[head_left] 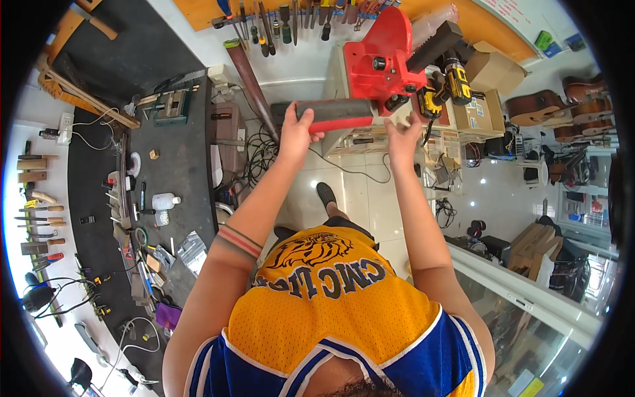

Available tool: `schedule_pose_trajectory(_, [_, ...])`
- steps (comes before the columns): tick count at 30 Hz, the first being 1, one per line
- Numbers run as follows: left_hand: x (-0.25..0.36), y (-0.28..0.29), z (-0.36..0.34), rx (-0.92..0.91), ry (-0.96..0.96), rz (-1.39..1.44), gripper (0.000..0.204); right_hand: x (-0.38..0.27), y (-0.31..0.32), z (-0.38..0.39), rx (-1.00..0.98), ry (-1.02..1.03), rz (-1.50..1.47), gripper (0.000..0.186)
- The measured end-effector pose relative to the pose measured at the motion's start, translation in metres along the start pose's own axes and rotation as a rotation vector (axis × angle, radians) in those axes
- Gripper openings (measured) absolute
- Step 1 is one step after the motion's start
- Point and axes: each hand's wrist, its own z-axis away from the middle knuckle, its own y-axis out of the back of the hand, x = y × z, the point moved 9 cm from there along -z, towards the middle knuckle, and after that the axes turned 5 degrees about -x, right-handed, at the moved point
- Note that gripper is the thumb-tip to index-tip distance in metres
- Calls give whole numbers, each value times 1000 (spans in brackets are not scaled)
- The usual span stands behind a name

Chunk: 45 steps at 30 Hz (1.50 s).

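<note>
My left hand [297, 134] is wrapped round the left end of a long block [347, 114], dark grey on top and red along its side, with the thumb on the upper face. The block's right end meets a red metal machine [387, 63] with black knobs; I cannot tell whether they are joined. Just below the machine, my right hand [405, 140] is raised with its fingers apart and nothing in it. A dark toothed bar [433, 47] slants up from the machine. Right of it lie yellow and black cordless drills [456, 83].
The machine stands on a pale cabinet [336, 73] with a cardboard box [479, 116] to its right. A dark workbench [178, 198] with tools runs along the left. A cable [350, 171] loops over the tiled floor. Guitars [546, 106] hang at the right.
</note>
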Motion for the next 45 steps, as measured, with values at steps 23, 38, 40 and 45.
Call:
schedule_pose_trajectory(23, [-37,-58,-119,-65,-37,-207,112,-13,-21,-47,-259,350,181,80])
schedule_pose_trajectory(38, [-186,275,403,1128,59,-318,48,37,-268,256,-1798,386,500,18])
schedule_pose_trajectory(40, [-211,308,471,1310,-11,-339,46,7,-336,317,-1836,780,585,25])
schedule_pose_trajectory(45, [-236,338,566,1455,145,-377,40,-103,-489,466,-1639,1206,552,38])
